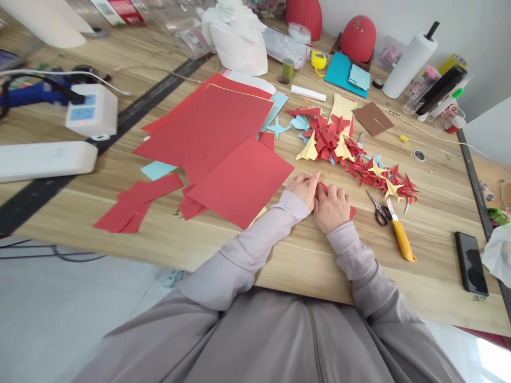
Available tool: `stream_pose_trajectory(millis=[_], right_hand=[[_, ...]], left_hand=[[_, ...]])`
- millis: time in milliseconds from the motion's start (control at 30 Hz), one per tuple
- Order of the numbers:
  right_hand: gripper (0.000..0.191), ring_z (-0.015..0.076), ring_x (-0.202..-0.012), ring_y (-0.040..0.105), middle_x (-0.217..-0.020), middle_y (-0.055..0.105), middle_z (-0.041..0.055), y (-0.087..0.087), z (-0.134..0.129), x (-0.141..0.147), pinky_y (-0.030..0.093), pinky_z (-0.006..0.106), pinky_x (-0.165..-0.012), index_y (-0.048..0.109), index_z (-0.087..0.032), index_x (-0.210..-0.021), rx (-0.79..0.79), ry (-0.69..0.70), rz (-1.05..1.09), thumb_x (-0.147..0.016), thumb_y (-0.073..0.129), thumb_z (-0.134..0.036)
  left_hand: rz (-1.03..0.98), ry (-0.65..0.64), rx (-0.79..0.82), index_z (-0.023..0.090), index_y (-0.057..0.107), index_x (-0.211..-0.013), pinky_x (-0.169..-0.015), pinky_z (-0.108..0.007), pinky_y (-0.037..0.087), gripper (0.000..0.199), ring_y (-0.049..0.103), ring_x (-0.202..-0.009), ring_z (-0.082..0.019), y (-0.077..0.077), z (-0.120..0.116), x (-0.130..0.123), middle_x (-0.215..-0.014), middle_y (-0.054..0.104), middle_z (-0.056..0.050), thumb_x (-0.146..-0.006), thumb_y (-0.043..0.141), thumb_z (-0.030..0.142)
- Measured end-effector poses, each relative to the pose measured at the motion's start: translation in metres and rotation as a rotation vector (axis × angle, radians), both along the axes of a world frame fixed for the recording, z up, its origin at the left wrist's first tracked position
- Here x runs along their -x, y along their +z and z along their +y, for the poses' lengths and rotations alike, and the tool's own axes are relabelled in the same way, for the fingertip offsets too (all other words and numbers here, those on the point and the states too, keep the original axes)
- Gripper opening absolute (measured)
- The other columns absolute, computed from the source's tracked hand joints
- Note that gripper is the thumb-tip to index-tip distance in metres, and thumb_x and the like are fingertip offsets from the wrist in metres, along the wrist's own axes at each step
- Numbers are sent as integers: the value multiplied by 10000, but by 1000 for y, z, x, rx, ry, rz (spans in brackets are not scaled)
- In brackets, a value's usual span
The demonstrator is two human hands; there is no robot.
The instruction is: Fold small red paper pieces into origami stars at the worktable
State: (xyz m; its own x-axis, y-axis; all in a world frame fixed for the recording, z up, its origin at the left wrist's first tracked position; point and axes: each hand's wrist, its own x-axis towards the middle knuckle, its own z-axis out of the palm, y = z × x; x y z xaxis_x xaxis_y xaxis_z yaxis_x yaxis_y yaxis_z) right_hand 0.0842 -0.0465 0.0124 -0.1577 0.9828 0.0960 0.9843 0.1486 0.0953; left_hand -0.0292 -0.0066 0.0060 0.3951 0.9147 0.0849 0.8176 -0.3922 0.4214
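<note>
A small piece of red paper (352,213) lies on the table mostly covered by my hands, with only its edges showing. My left hand (302,190) presses at its left side, the fingers held together. Curled over the paper, my right hand (332,208) pins it down from the right, fingers bent and close to the left fingertips. How far the paper is folded is hidden. Beyond my hands spreads a pile of folded red paper shapes (327,135), with some yellow and blue ones among them. A large red sheet (243,181) is just left of my left hand.
Black-handled scissors (381,214) and a yellow utility knife (402,239) lie right of my right hand. A phone (471,263) rests near the right edge. Red paper strips (136,205) are at the left, a white power strip (48,159) farther left. A yellow tape measure (318,60) sits behind.
</note>
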Motion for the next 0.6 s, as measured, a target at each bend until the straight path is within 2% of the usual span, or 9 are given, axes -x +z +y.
stream_pose_trajectory(millis=[233, 367, 467, 533, 600], right_hand=[[438, 257, -876, 412, -976, 514, 120, -2, 1, 1, 283, 379, -719, 495, -218, -1238, -51, -20, 10, -903, 297, -417], [433, 269, -884, 426, -968, 528, 134, -4, -8, -4, 295, 397, -750, 520, -198, -1226, -72, 22, 46, -899, 321, -401], [415, 275, -912, 434, -992, 530, 145, -4, -18, -6, 304, 406, -792, 542, -176, -1201, -76, 49, 70, -891, 355, -380], [401, 274, -931, 438, -1005, 531, 147, -5, -24, -7, 304, 410, -823, 558, -166, -1176, -70, 64, 80, -888, 368, -370], [402, 275, -943, 439, -1022, 531, 148, -5, -28, -7, 304, 415, -837, 548, -158, -1185, -69, 69, 80, -887, 372, -362]], left_hand=[[70, -4, -58, 75, 267, -1369, -914, -385, 353, 624, 472, -1082, -248, -5, -1, -1, -1120, 613, -133, -769, 419, 158], [122, -8, -86, 56, 254, -1369, -936, -373, 336, 621, 470, -1094, -242, -7, -2, -1, -1115, 614, -151, -777, 416, 154], [131, -25, -87, 35, 258, -1362, -957, -370, 324, 682, 468, -1098, -245, -6, 0, 0, -1128, 608, -161, -736, 490, 172], [132, -48, -98, 44, 300, -1347, -962, -377, 324, 712, 464, -1100, -257, -7, 0, 1, -1144, 604, -155, -698, 549, 198], [129, -88, -128, 91, 405, -1296, -972, -399, 318, 625, 451, -1117, -269, -9, -3, 2, -1195, 583, -136, -704, 559, 222]])
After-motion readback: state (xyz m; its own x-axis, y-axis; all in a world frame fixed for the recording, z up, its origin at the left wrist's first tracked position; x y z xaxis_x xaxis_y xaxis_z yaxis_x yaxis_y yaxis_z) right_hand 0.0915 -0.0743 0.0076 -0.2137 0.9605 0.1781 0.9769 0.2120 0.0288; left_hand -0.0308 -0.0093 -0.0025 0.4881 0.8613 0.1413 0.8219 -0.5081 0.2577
